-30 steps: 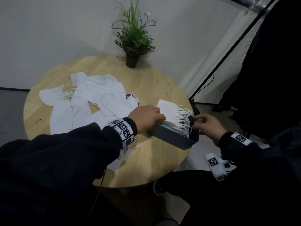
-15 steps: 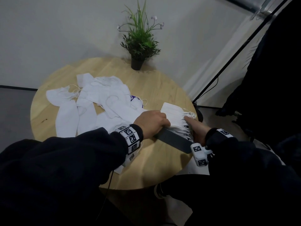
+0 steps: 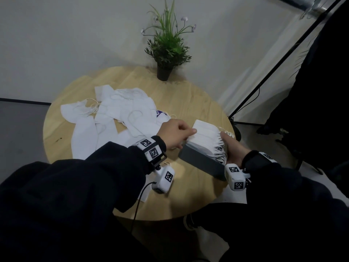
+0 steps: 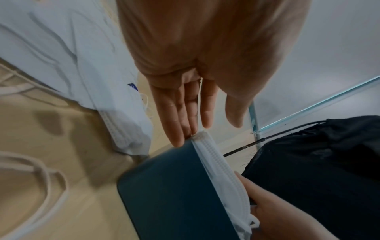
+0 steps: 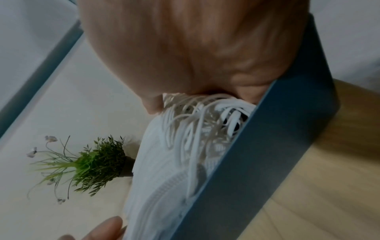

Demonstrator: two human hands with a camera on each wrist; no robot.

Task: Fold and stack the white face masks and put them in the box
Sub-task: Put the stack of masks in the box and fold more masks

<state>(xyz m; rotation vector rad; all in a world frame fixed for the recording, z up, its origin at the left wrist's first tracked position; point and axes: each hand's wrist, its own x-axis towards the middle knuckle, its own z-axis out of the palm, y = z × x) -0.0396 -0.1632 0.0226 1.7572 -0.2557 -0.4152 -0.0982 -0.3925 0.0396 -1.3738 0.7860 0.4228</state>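
A dark blue-grey box (image 3: 202, 164) lies at the table's right edge with a stack of folded white masks (image 3: 205, 135) in it, ear loops fanned out at its right end. My left hand (image 3: 188, 133) is at the stack's left end. In the left wrist view its fingers (image 4: 179, 126) are straight, with their tips against the stack (image 4: 213, 155) and the box corner (image 4: 168, 186). My right hand (image 3: 226, 142) curls round the loop end, thumb (image 5: 152, 104) on top of the loops. Its other fingers are mostly hidden. Loose unfolded masks (image 3: 122, 114) lie spread to the left.
The round wooden table (image 3: 188, 103) carries a potted plant (image 3: 167, 48) at its far edge. A black slanted pole (image 3: 283, 59) and dark fabric stand to the right. The box sits close to the table's right rim, with floor beyond it.
My right hand has come in from beside the box's outer end and closed over the ear loops. The left hand has stayed at the stack's left end.
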